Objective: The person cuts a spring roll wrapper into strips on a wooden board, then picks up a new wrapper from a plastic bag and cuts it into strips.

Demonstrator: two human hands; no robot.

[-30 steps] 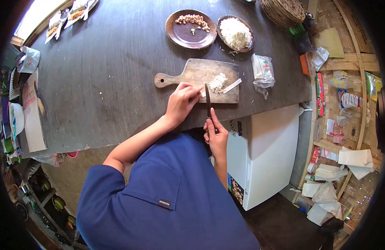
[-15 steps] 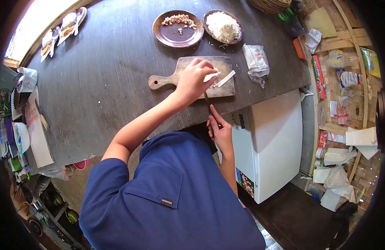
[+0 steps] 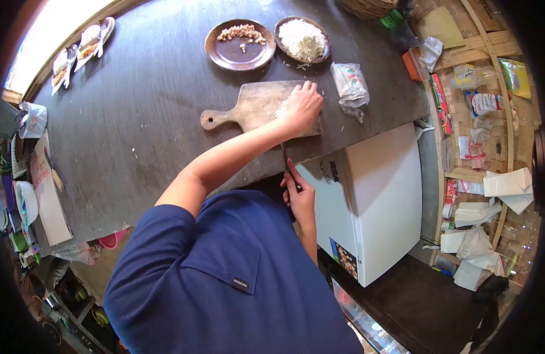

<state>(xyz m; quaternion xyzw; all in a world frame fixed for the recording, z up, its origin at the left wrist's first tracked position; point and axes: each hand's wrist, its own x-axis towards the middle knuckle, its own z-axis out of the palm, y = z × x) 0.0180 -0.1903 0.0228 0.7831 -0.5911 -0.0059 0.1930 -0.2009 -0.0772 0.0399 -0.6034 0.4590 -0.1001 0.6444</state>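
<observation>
My left hand (image 3: 305, 109) reaches across the right part of a wooden cutting board (image 3: 256, 97). Its fingers are curled down near the board's right side, and what lies under them is hidden. Small white slivers (image 3: 280, 110) rest on the board beside that hand. Below the table's front edge, my right hand (image 3: 299, 193) grips a knife (image 3: 285, 154), its dark blade pointing up toward the board. The white strip seen earlier at the board's right is out of sight behind my left hand.
Behind the board stand a brown plate (image 3: 240, 62) with chopped light-brown pieces and a plate of white shreds (image 3: 303, 40). A white plastic packet (image 3: 349, 82) lies right of the board. A white fridge-like appliance (image 3: 383, 200) stands below the table's edge; wrapped food (image 3: 88, 44) sits far left.
My left hand has moved right across the board, uncovering the white slivers and covering the strip. My right hand still holds the knife low. The whole view has shifted slightly.
</observation>
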